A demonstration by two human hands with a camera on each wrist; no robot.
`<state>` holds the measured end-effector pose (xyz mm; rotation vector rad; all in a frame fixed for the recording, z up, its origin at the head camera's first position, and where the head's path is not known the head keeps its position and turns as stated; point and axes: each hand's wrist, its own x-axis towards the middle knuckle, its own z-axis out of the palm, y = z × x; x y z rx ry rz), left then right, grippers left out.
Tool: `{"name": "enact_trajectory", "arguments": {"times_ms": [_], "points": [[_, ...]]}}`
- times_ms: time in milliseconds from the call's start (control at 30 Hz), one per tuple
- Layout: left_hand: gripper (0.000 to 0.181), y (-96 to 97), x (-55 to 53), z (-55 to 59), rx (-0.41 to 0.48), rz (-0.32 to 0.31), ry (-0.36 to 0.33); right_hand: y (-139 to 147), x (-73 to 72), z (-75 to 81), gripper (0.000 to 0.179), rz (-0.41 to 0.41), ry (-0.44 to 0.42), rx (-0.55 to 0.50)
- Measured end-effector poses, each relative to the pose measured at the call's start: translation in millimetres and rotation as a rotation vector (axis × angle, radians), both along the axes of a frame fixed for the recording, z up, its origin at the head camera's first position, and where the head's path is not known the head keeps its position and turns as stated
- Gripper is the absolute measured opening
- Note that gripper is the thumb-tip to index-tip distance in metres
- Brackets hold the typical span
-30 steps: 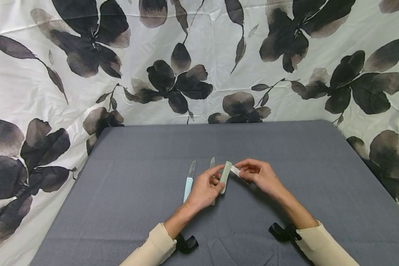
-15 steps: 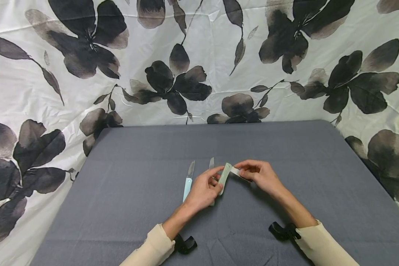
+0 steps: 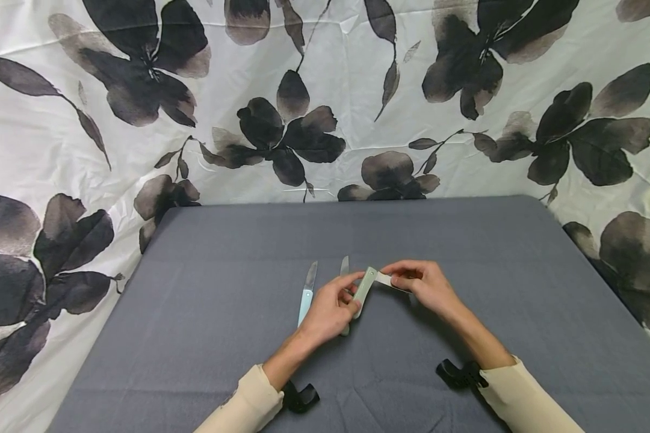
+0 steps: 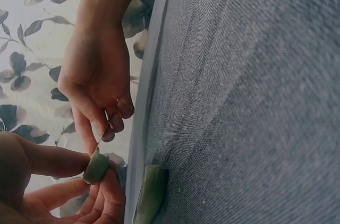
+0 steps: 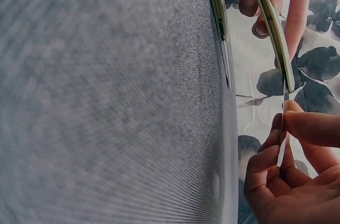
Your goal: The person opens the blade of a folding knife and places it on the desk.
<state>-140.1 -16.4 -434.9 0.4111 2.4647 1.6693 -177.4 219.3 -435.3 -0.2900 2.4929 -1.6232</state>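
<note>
Just above the table, my left hand [image 3: 327, 310] grips a pale green folding knife [image 3: 365, 293] by its handle, fingers and thumb on opposite sides. My right hand [image 3: 425, 284] pinches its blade [image 5: 282, 149] between thumb and fingers. The blade stands partly folded out, at an angle to the handle in the head view. A second green folding knife [image 4: 150, 195] lies on the table beneath my left hand, its blade [image 3: 345, 264] out and its middle hidden by that hand. To its left lies a light blue folding knife [image 3: 306, 304], blade out and pointing away.
Dark grey cloth covers the table [image 3: 238, 240]. Behind and beside it hangs a white fabric [image 3: 357, 120] with dark flowers. A black wrist mount [image 3: 301, 398] is on the left wrist, and another black mount [image 3: 457, 374] on the right.
The held knife's handle has shifted slightly left and toward me with my left hand, widening the angle between handle and blade. My right hand has barely moved; the two knives on the table lie still.
</note>
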Motion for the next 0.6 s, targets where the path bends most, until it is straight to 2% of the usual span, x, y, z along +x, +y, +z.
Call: {"name": "enact_trajectory", "arguments": {"times_ms": [267, 600], "points": [[0.056, -2.2, 0.1, -0.9, -0.024, -0.02, 0.007, -0.6, 1.6, -0.6, 0.02, -0.028, 0.035, 0.052], [0.056, -7.5, 4.0, 0.4, -0.092, -0.063, -0.002, -2.6, 8.9, 0.1, 0.019, -0.035, 0.026, 0.06]]}}
